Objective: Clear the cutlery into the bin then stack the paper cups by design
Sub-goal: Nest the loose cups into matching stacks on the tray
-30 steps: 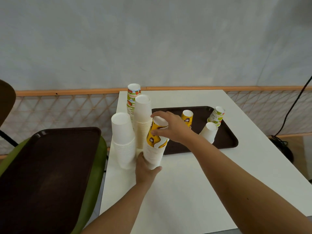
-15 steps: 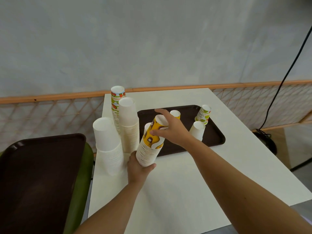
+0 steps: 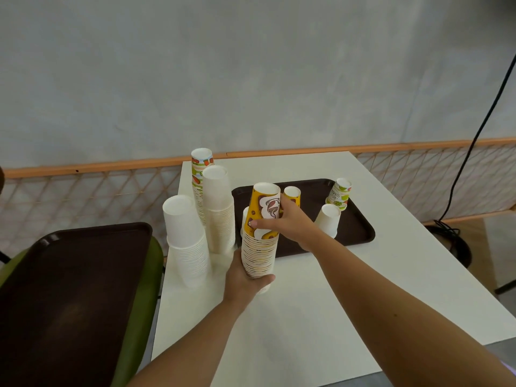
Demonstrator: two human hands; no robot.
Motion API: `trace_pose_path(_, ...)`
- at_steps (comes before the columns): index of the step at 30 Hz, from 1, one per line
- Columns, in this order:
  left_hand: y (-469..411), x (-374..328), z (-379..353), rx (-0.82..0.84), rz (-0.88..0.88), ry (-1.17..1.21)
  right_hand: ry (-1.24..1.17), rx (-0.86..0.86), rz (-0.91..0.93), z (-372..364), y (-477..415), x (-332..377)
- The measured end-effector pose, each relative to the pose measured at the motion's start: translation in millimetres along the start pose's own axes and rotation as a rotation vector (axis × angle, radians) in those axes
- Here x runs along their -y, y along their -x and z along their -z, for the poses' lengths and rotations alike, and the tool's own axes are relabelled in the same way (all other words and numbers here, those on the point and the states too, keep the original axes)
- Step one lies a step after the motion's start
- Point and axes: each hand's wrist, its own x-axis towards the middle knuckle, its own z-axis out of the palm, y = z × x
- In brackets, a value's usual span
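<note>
The ribbed yellow cup stack [image 3: 258,255], leaning a moment ago, now stands straighter at the left side of the smooth white table [image 3: 307,317], beside the brown tray [image 3: 357,230], with the left hand [image 3: 243,277] wrapped round its bottom and the right hand [image 3: 290,224] squeezing its round top cup [image 3: 264,208].

Cup stacks [image 3: 259,247]: four. Loose cups [image 3: 329,222]: four. Brown trays [image 3: 354,230]: two.

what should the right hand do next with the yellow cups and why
Probably let go of the top cup and reach for the loose yellow cup on the tray. The right hand grips the top cup, which looks seated on the stack that the left hand holds near its base; the loose cup looks the same yellow.
</note>
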Motion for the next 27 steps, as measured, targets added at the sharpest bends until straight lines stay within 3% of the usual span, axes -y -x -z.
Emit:
trace_pose_path(17, 29, -61, -78, -0.125, 0.09, 0.064, 0.007, 0.212, 0.199, 93, 4, -2)
trace_pose_path(27, 38, -75, -103, -0.207, 0.117, 0.105, -0.079, 0.228, 0.272, 123, -5, 6)
